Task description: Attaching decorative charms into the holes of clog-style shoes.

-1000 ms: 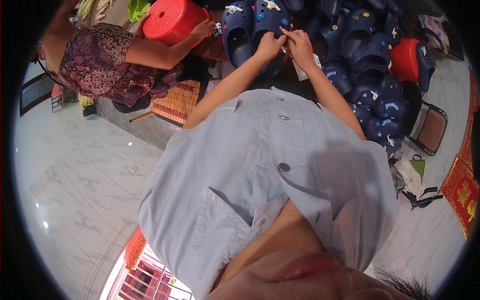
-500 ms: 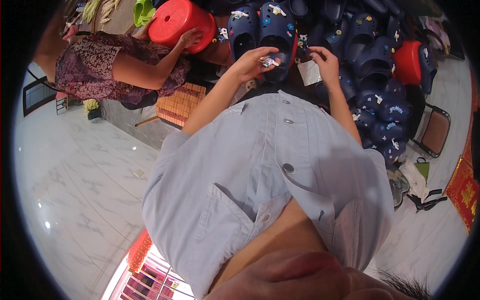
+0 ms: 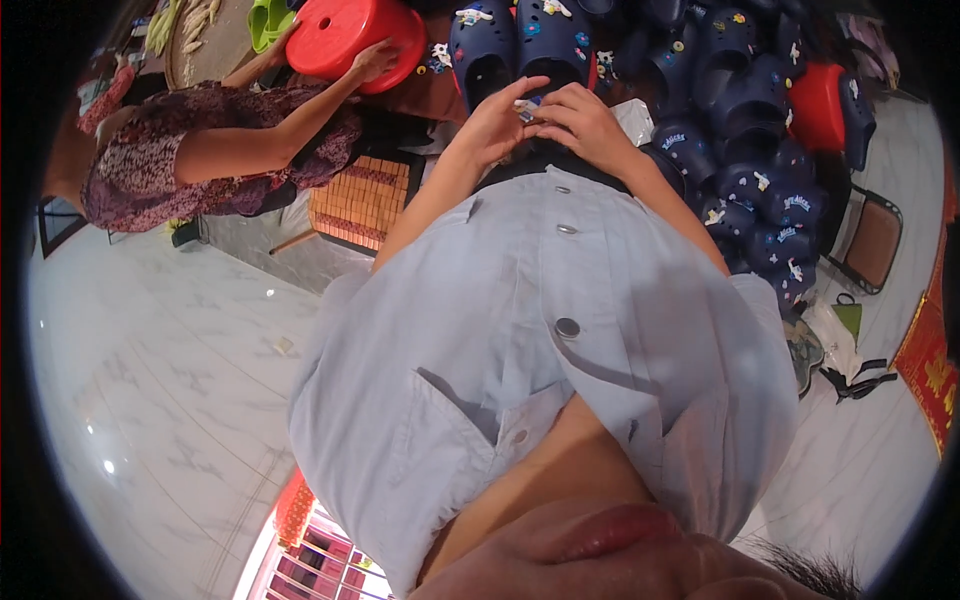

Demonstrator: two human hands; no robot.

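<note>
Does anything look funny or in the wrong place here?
One dark blue shoe looks a bit odd: it's on the right side of a red plastic thing, apart from the big shoe pile. I see nothing spilled.

A left hand (image 3: 488, 128) and a right hand (image 3: 597, 130) make two bare hands at center, with at least one small white-and-blue charm (image 3: 526, 112) between them. Two navy foam clogs (image 3: 484, 42) sit just beyond; many more navy clogs (image 3: 728, 112) crowd the right, too overlapped to count. At far left, a co-worker's two hands (image 3: 377, 62) flank one round red plastic stool (image 3: 345, 38). One tan wooden-tile mat (image 3: 360, 203) lies at left; one brown-seated, dark-framed chair (image 3: 872, 242) stands at right. Nearest, at least three round metal buttons (image 3: 567, 328) line one pale blue shirt (image 3: 480, 300).
</note>
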